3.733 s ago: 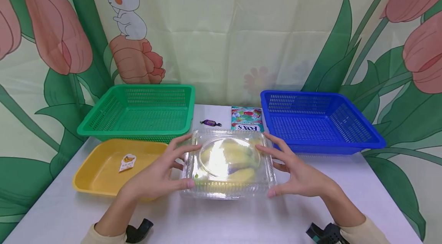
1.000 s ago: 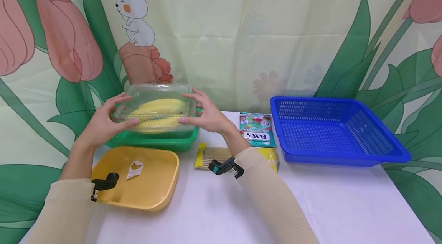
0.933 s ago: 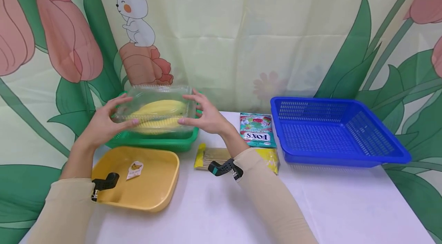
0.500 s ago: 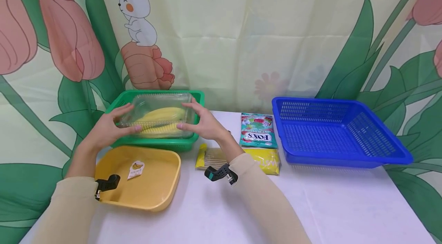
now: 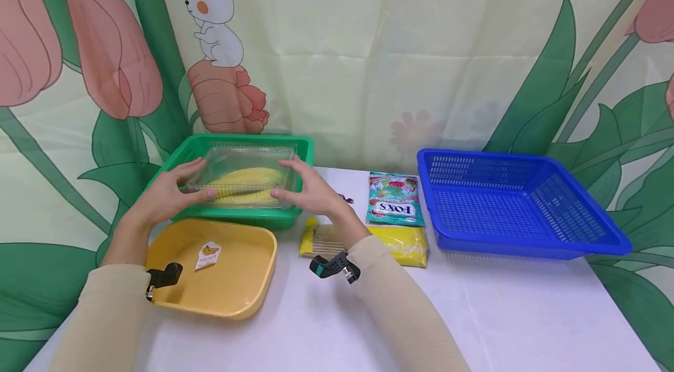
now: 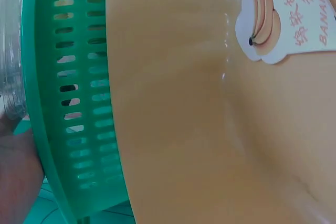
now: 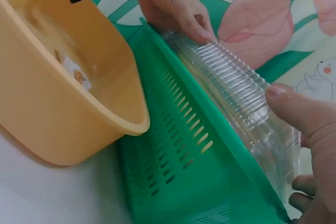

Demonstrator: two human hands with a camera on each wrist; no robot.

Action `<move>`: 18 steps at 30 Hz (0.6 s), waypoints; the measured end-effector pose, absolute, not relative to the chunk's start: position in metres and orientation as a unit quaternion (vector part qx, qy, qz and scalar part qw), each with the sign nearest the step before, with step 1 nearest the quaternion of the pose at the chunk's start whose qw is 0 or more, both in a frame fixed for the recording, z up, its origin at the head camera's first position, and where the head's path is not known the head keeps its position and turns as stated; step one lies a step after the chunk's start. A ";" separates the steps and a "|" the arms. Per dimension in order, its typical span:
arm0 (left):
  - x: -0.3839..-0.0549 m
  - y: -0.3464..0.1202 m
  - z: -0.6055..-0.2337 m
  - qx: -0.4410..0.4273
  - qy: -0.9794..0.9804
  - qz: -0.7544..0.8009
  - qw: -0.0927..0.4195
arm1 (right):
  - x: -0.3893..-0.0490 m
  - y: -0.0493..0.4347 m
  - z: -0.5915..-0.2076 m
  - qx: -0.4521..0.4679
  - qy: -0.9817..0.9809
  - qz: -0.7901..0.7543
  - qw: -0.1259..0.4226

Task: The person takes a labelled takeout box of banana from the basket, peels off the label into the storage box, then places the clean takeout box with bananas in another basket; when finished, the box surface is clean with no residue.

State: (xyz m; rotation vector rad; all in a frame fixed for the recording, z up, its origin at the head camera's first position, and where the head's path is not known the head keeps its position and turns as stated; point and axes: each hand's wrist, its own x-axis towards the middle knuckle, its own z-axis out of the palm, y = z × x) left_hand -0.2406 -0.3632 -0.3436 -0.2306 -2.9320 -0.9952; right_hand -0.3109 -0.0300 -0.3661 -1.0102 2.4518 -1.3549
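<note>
Both hands hold a clear plastic clamshell box [image 5: 247,155] with yellow bananas [image 5: 250,176] inside. The left hand [image 5: 171,189] grips its left side, thumb at the front and fingers on the far side. At the right side, the right hand [image 5: 310,188] grips it the same way. The box sits partly down in the green basket [image 5: 253,217]; whether it touches the basket's floor cannot be seen. In the right wrist view, the ribbed edge of the clamshell box [image 7: 231,77] stands above the basket's rim, with the right thumb [image 7: 294,106] against it.
A yellow tub [image 5: 231,278] with a banana label [image 5: 207,255] stands in front of the basket. Right of it lie a yellow packet [image 5: 402,246], a Fox's candy bag [image 5: 395,199] and a small purple-wrapped candy [image 5: 346,199]. A blue basket [image 5: 505,243] stands at the right.
Both hands have carried the banana box from the table's middle to the left, over the green basket, and then lowered it partly in. The yellow packet has come into view.
</note>
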 end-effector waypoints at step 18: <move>-0.249 -0.361 -0.351 -0.065 -0.954 -0.291 -0.010 | -0.307 -0.041 -0.376 -0.324 0.886 -0.329 0.051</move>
